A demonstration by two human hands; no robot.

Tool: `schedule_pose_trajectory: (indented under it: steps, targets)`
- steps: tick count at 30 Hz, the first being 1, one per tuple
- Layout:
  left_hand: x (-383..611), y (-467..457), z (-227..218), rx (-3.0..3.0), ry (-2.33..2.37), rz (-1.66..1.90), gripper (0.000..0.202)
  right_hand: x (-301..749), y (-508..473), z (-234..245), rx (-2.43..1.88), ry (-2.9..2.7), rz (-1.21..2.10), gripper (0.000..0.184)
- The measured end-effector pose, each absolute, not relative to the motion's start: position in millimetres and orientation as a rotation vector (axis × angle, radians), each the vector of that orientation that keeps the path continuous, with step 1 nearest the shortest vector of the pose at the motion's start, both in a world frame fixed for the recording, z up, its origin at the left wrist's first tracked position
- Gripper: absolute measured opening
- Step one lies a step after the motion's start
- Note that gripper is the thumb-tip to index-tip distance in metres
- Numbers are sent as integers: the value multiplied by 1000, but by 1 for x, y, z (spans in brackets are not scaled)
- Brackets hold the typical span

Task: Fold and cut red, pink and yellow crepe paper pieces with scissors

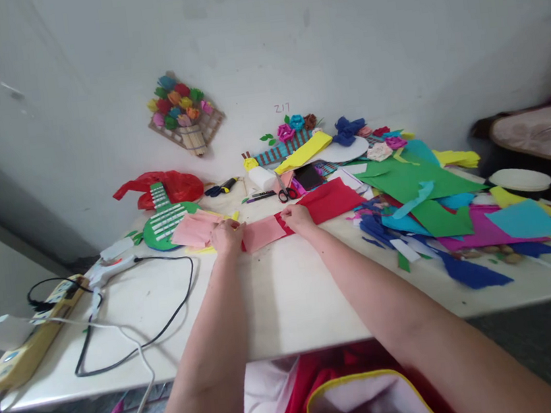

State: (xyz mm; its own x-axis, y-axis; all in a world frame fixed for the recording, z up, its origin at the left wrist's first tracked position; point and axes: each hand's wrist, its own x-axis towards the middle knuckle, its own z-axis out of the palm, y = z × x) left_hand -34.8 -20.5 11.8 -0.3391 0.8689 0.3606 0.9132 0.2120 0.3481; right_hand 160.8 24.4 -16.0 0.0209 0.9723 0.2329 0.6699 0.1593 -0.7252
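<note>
Pink paper lies on a table between the left hand, which pinches it, and the right hand, which pinches overlapping red paper extending rightward. Scissors lie just beyond the right hand, colored paper scraps to its right, a glue gun left of the left hand.

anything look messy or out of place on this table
Yes, two spots. On the right, paper scraps lie in a loose, overlapping heap, some ragged-edged. On the left, a black cord loops untidily across the table, and a white cord hangs over its front edge.
</note>
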Motion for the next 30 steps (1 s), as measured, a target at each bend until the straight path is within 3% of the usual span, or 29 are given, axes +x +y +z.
schedule_pose_trajectory:
  steps: [8, 16, 30]
  targets:
    - [-34, -23, 12, -1771, -2347, -750, 37, 160, 12, -6, -1633, -1831, 508, 20]
    - [-41, -20, 9, -1730, -2284, -814, 31, 160, 10, -3, -1657, -1852, 518, 21]
    - [-43, -27, 16, -1670, -2466, -697, 39, 160, 9, -4, -1628, -1883, 494, 20]
